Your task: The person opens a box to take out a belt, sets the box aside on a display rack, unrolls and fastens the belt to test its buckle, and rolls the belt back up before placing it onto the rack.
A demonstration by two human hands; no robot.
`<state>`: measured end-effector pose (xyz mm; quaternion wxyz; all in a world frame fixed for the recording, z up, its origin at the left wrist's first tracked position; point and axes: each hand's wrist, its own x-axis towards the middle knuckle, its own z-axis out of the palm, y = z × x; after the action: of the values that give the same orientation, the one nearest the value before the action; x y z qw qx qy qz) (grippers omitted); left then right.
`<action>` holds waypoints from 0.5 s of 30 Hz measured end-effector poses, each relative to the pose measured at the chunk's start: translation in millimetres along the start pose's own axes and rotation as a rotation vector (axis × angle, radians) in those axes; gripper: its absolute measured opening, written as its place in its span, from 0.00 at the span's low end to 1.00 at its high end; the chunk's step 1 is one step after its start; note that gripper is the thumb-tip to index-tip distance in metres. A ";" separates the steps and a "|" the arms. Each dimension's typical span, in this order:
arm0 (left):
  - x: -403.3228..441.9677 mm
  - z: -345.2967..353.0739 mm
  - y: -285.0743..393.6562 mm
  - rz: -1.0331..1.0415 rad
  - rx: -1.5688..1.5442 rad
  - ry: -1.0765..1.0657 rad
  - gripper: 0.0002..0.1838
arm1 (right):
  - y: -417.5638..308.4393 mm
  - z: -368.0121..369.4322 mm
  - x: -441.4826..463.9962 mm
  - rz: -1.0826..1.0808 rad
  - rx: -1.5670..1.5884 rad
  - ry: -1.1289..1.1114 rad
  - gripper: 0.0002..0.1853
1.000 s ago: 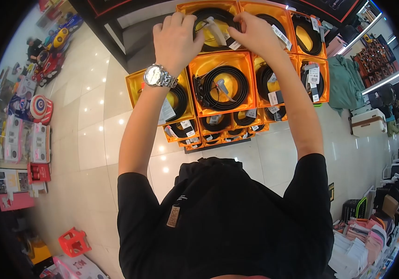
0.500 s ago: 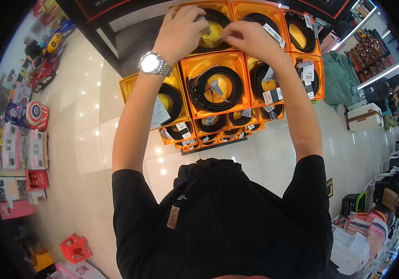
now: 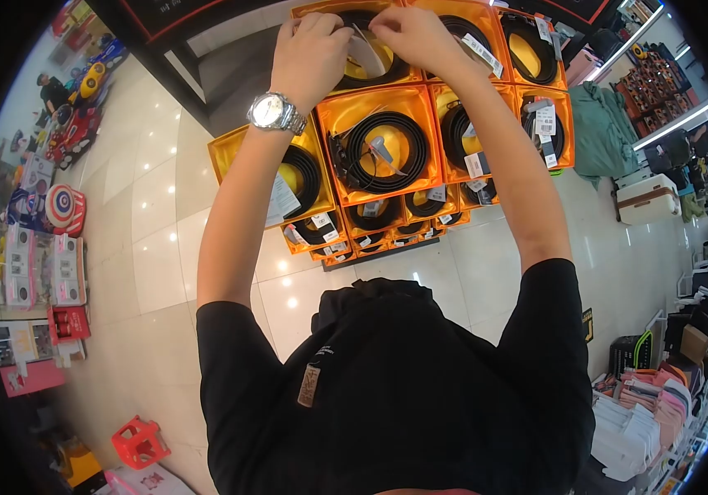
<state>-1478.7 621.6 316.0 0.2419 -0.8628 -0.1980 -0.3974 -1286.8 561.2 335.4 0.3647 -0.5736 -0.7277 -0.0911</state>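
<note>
Coiled black belts lie in orange satin-lined boxes. Over the back box [image 3: 410, 76], my left hand [image 3: 313, 59], with a silver watch on its wrist, curls its fingers at the left side of the coiled belt [image 3: 362, 82]. What those fingers grip is hidden. My right hand [image 3: 416, 35] has thumb and forefinger pinched at the upper edge of a pale tag [image 3: 362, 56], which stands between both hands above the coil. Nearer to me, another belt [image 3: 383, 154] with a grey tag rests in its box, touched by neither hand.
More boxed belts surround these, in tiers stepping down toward me. A dark display frame [image 3: 160, 70] stands at the back left. Green cloth [image 3: 601, 132] and a white case [image 3: 647, 200] are at right. A red stool [image 3: 141, 443] sits on the tiled floor at left.
My right hand has moved left and up, closer to my left hand. The pale tag now shows upright between them. My left hand has shifted slightly left.
</note>
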 end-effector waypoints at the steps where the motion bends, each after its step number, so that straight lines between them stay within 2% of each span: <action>1: 0.1 -0.1 0.6 0.000 0.000 0.000 0.13 | -9.1 -4.1 -2.5 0.106 0.012 -0.120 0.16; 5: -1.0 -0.7 2.1 -0.030 0.014 0.016 0.16 | -33.1 -10.2 -11.0 0.070 -0.033 -0.003 0.17; 7: -2.2 -4.6 1.7 -0.056 -0.021 0.034 0.16 | -35.4 -8.4 -14.6 -0.128 -0.084 0.067 0.15; 8: -2.7 -8.2 2.4 -0.084 -0.055 0.039 0.17 | -32.0 -4.0 -15.0 -0.128 -0.083 0.067 0.15; 10: -3.7 -14.7 3.7 -0.114 -0.089 0.042 0.17 | -25.8 5.9 -15.7 -0.129 -0.277 -0.041 0.14; 12: -6.4 -20.1 1.9 -0.101 -0.076 -0.023 0.16 | -23.0 11.1 -15.6 -0.153 -0.226 0.035 0.13; 15: -10.3 -16.7 0.6 -0.086 -0.089 -0.006 0.15 | -28.2 10.9 -12.5 0.026 -0.222 0.038 0.14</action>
<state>-1494.4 610.0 317.3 0.1854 -0.8646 -0.2179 -0.4132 -1315.9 548.5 327.7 0.3139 -0.6181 -0.6986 -0.1772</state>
